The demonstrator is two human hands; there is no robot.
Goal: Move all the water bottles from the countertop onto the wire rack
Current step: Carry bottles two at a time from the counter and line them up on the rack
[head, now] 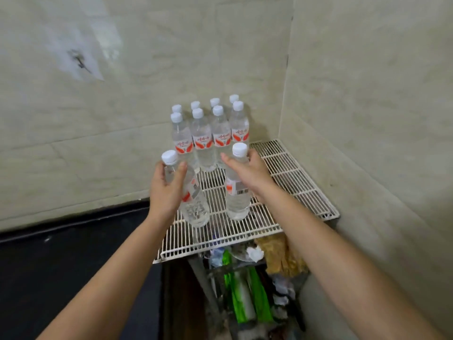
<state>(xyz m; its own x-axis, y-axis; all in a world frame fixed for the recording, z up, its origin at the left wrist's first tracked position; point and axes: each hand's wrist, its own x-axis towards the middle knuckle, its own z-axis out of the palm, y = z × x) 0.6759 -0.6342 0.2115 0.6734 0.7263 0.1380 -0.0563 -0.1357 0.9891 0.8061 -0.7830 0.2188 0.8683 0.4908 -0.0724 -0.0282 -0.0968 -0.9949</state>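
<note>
Light's soft & even, w/ a whitish glare patch on the far-left wall (73,52) and only faint shadows on the wire rack (294,173). Dark countertop (61,266) near left swallows detail, and the clutter below the rack sits murky. Whole view's a bit soft; left hand (166,190) & its bottle (193,204) look smeared w/ motion blur, and wall seams bow toward the edges.

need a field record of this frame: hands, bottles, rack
left hand: grips tilted bottle by its upper part, over the rack's front left
right hand: grips upright bottle near its neck; base at rack level, contact unclear
stored bottles: eight, upright, two rows of four at the rack's back
wire rack: white, set in the wall corner
countertop: dark, left of rack
below rack: clutter, green packets
</note>
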